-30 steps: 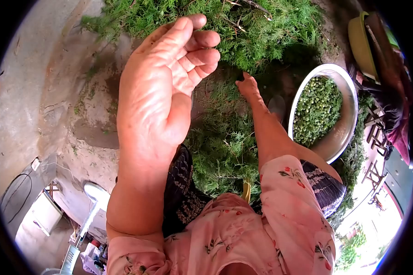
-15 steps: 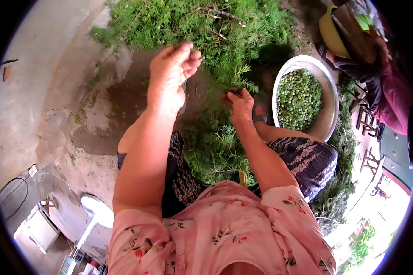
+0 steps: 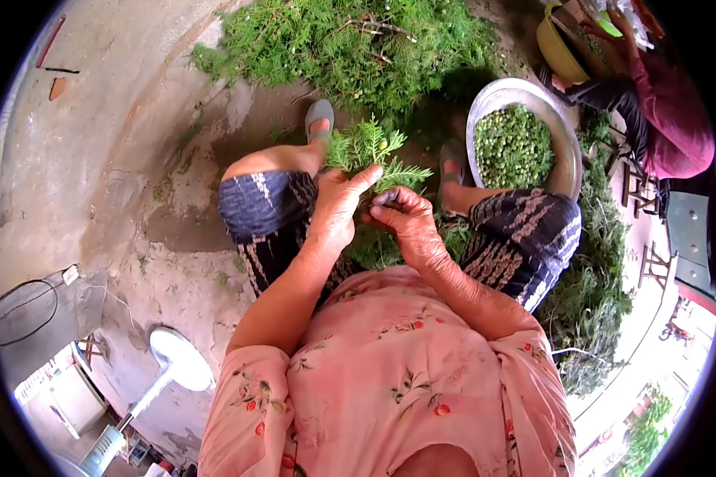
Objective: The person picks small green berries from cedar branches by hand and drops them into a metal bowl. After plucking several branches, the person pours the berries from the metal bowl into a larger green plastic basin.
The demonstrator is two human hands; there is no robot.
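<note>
My left hand [image 3: 338, 208] is closed around a green conifer sprig [image 3: 370, 145], its thumb lying along the leaves. The sprig's feathery tips fan out above the fingers, and a small pale round cone shows among them. Close beside it, my right hand [image 3: 414, 226] has thumb and fingers pinched together just below the sprig's lower leaves; what is between them is hidden. To the right stands a wide metal basin [image 3: 567, 131] holding many small green cones [image 3: 513, 147] mixed with bits of leaf.
A large heap of green branches [image 3: 358, 48] lies ahead, with a woody stick on top. More cuttings [image 3: 593, 294] lie along the right side. Another person in a magenta sleeve [image 3: 672, 127] sits at upper right by a yellow basin [image 3: 557, 44]. A white fan [image 3: 179, 358] stands lower left.
My left hand has come down from its raised position to the sprig beside my right hand. My right hand has drawn back a little toward my body.
</note>
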